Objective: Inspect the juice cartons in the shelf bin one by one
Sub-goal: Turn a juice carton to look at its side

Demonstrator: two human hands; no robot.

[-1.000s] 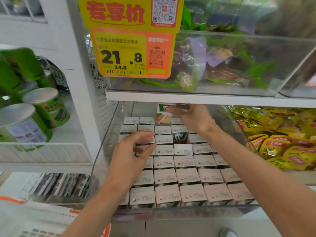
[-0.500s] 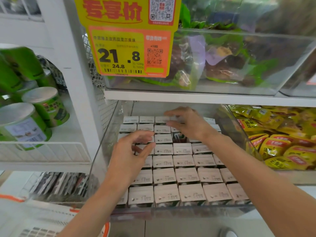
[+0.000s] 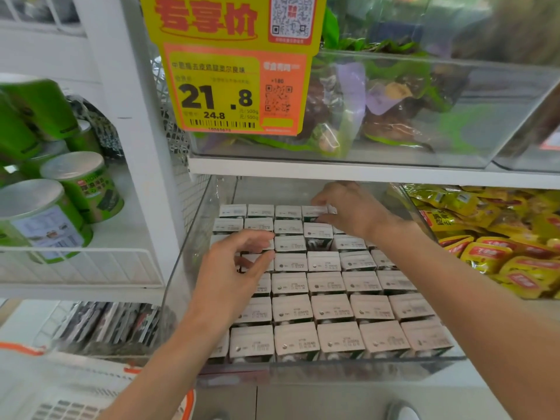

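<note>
Your right hand (image 3: 351, 210) pinched upright back-row carton (image 3: 313, 213), far end of shelf bin (image 3: 333, 369); left hand (image 3: 233, 268), fingers (image 3: 257, 237) loose, empty, hovered nearer, over left rows.

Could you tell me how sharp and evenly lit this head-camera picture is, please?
Head view: even, soft light, no hard shadows; the price tag reads clearly, the print on the juice cartons is too soft to read; the green cans at left are smeared; hazy reflections veil the clear bin wall; the wide lens slants the white shelf post.
</note>
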